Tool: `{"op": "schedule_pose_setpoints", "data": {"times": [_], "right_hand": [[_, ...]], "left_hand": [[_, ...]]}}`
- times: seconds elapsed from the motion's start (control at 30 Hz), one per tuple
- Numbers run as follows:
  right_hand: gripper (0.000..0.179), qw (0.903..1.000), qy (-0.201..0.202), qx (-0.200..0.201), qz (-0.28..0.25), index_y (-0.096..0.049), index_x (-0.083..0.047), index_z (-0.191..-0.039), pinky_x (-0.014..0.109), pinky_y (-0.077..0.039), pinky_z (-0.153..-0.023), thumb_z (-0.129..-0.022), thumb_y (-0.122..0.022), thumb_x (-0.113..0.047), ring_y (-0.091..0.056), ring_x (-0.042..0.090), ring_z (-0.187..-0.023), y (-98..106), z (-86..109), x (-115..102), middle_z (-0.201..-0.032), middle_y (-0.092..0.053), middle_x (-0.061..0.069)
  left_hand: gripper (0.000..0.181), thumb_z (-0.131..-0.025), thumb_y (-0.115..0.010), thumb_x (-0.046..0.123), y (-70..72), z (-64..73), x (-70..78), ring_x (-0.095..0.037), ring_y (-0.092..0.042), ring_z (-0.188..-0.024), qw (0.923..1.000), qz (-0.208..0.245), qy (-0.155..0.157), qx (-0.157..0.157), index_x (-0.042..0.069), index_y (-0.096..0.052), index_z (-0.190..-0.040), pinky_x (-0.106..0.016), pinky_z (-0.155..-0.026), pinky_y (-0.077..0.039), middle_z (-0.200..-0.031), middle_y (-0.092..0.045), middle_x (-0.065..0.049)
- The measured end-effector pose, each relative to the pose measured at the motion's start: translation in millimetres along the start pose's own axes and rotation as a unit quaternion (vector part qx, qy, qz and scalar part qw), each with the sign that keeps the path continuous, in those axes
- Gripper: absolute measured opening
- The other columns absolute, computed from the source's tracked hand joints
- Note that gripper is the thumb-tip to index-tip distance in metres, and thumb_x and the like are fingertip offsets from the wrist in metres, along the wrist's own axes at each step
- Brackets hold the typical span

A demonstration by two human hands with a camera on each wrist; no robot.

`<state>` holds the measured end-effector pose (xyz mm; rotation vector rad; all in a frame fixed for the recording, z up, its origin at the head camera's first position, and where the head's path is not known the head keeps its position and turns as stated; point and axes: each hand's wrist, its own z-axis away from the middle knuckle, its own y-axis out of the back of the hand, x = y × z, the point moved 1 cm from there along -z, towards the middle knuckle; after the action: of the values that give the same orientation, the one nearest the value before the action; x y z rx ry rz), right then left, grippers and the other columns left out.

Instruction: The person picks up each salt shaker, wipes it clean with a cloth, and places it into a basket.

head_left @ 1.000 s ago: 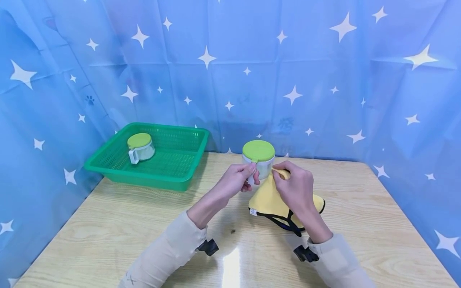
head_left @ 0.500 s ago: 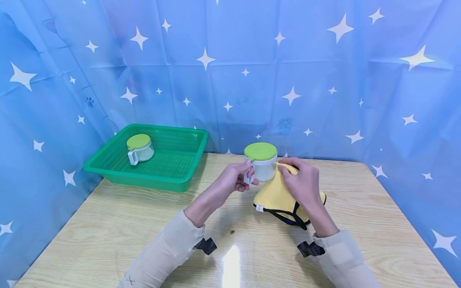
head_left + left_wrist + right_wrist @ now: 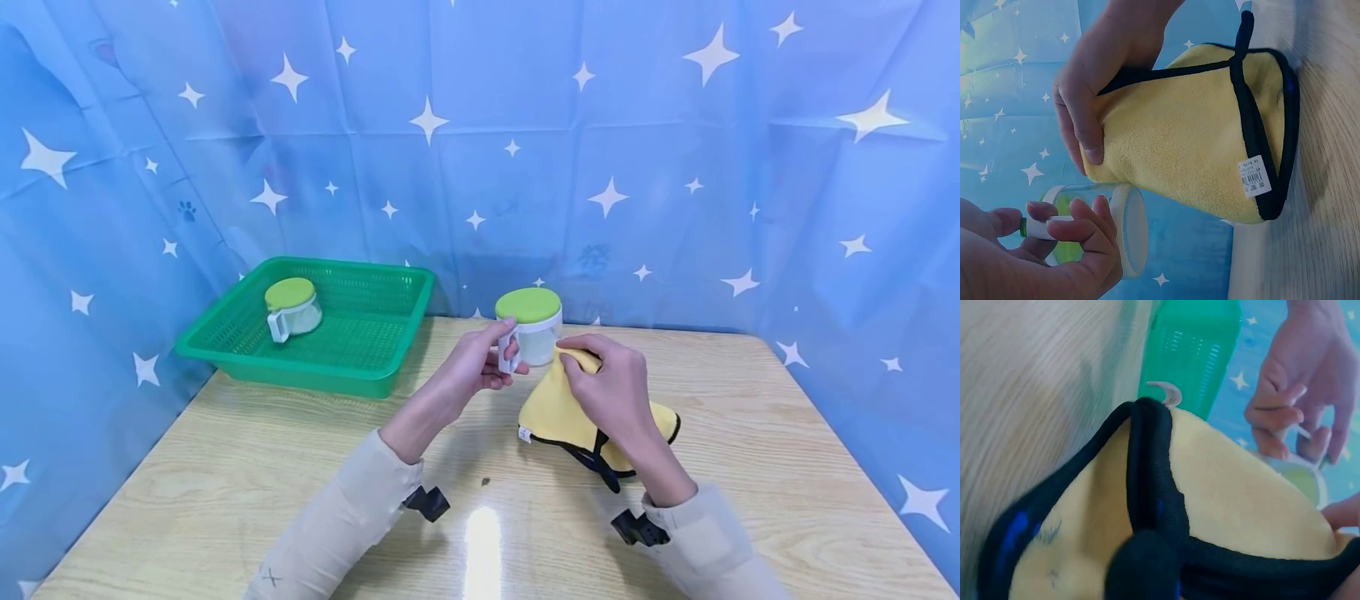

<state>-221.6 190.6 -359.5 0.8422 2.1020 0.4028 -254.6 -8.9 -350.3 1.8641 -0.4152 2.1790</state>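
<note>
In the head view my left hand (image 3: 472, 362) grips the white handle of a clear jar (image 3: 537, 343) with a green lid (image 3: 528, 306), held upright over the back of the table. My right hand (image 3: 611, 379) pinches a yellow cloth (image 3: 555, 408) with black edging and presses a bunched corner against the jar's right side. The rest of the cloth hangs down towards the table. The left wrist view shows a white label (image 3: 1254, 176) on the cloth's edge and the jar (image 3: 1130, 231) partly behind my left fingers. In the right wrist view the cloth (image 3: 1241, 500) covers much of the frame.
A green plastic basket (image 3: 300, 379) stands at the back left of the wooden table (image 3: 225, 500). Inside it sits a second handled jar (image 3: 300, 318) with a green lid. A blue curtain (image 3: 510, 100) with white stars hangs behind and at both sides.
The jar and both hands shifted slightly right, then back left and a little up. The cloth moved along with the right hand, staying at the jar's side.
</note>
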Motion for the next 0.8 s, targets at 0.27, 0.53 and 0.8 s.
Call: {"op": "schedule_pose_setpoints", "data": {"times": [0.27,0.53,0.8], "right_hand": [[0.017,0.9992,-0.035,0.01,0.014,-0.08,-0.007,-0.104,0.024,-0.03,-0.041,-0.089,-0.075,-0.002,-0.026,0.002,-0.035,1,-4.9,15,-0.102,-0.08,0.015],[0.019,0.9961,-0.078,-0.037,-0.015,-0.078,-0.007,-0.111,0.023,-0.037,-0.047,-0.094,-0.071,-0.005,-0.036,0.004,-0.042,5,-12.7,31,-0.117,-0.076,0.018],[0.017,0.9922,-0.108,-0.05,-0.039,-0.079,-0.012,-0.111,0.023,-0.044,-0.053,-0.096,-0.071,-0.011,-0.057,0.006,-0.065,10,-14.0,33,-0.122,-0.075,0.013]], "left_hand": [[0.058,-0.106,-0.044,0.06,1.7,0.3,-0.9,-0.016,-0.054,-0.062,0.9989,-0.044,-0.001,-0.013,0.012,-0.048,-0.073,-0.023,-0.055,-0.039,-0.076,-0.07,-0.004],[0.054,-0.106,-0.046,0.055,5.8,5.8,5.9,-0.016,-0.054,-0.062,0.9963,-0.057,-0.002,-0.064,0.012,-0.046,-0.072,-0.023,-0.056,-0.039,-0.076,-0.068,-0.007],[0.055,-0.107,-0.044,0.056,6.1,4.8,5.7,-0.016,-0.06,-0.066,0.9976,-0.028,0.002,-0.064,0.013,-0.045,-0.074,-0.023,-0.062,-0.048,-0.076,-0.069,-0.005]]}}
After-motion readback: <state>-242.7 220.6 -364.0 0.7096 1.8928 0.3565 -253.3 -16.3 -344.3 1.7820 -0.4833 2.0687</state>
